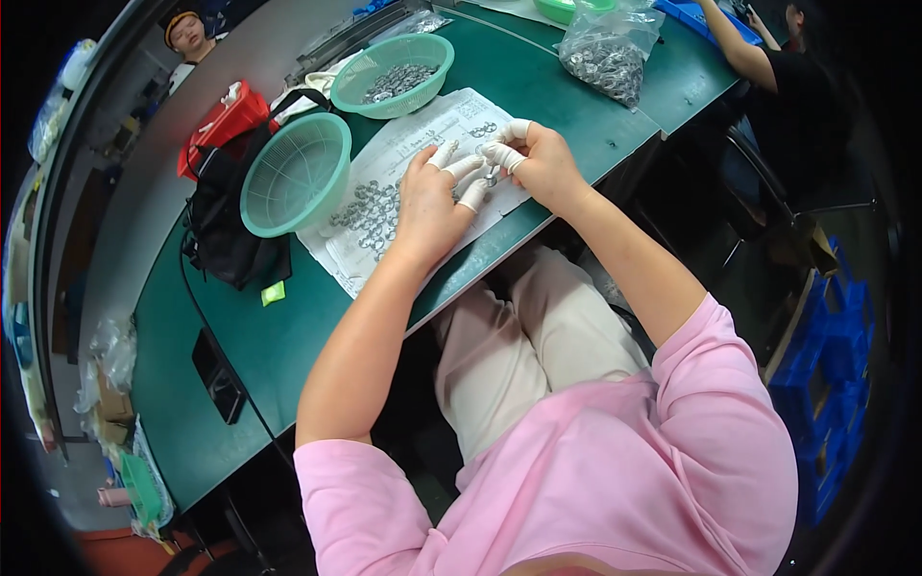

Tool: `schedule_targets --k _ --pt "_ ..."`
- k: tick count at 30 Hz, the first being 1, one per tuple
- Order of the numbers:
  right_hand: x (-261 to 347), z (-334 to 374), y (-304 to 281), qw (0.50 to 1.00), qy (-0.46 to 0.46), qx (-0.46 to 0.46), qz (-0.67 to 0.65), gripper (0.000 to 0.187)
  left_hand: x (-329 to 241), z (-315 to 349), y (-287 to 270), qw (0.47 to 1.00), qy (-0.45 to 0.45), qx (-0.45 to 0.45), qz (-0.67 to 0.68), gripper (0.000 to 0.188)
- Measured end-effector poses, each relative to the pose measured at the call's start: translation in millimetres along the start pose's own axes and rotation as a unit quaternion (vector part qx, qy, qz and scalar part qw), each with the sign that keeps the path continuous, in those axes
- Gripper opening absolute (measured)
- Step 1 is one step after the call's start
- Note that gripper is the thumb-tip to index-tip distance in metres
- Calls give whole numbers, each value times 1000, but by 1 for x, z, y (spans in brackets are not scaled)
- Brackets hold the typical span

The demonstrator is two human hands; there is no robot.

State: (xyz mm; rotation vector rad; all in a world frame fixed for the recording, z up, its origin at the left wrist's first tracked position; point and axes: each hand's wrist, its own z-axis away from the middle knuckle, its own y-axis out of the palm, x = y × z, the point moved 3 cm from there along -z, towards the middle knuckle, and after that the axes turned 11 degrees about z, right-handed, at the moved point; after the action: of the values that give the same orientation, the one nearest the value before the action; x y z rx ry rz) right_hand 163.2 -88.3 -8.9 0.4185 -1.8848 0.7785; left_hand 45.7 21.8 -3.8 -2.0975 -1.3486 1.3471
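Note:
Several small shiny grey metal pieces [370, 216] lie on a printed paper sheet [370, 165] on the green table. White finger covers are on both my hands. My left hand [434, 204] rests over the sheet beside the loose pieces, fingers stretched and apart. Close by, my right hand [540, 165] is closed, its thumb and fingers bent together; what they pinch is too small to make out. A small metal piece [492, 178] shows between the two hands. Past my fingertips lies a small group of pieces [483, 130].
A mint-green basket [296, 173] stands left of the sheet; another basket [423, 60] behind holds metal pieces. A clear bag [610, 72] of pieces sits at the back right. Leftward are a black bag [235, 216], red bin [226, 125] and dark phone [219, 374]. A co-worker's arm [735, 43] reaches over the table.

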Motion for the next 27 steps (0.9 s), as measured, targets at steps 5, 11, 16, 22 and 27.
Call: schedule_targets --k 5,11,16,22,27 --pt "1 -2 -3 997 42 -23 -60 14 -6 -9 0 998 -15 50 19 20" --pt "-1 -3 -2 996 48 -23 -75 15 -4 -8 -4 997 -62 35 36 19" --pt "-1 -2 2 998 36 -16 -49 15 14 -6 -9 989 -95 7 113 20" --pt "-9 -1 3 996 -24 -16 84 16 11 -3 -8 994 -96 22 53 21" --pt "-2 2 2 993 -14 -1 118 17 9 -3 -6 996 -77 36 40 21"
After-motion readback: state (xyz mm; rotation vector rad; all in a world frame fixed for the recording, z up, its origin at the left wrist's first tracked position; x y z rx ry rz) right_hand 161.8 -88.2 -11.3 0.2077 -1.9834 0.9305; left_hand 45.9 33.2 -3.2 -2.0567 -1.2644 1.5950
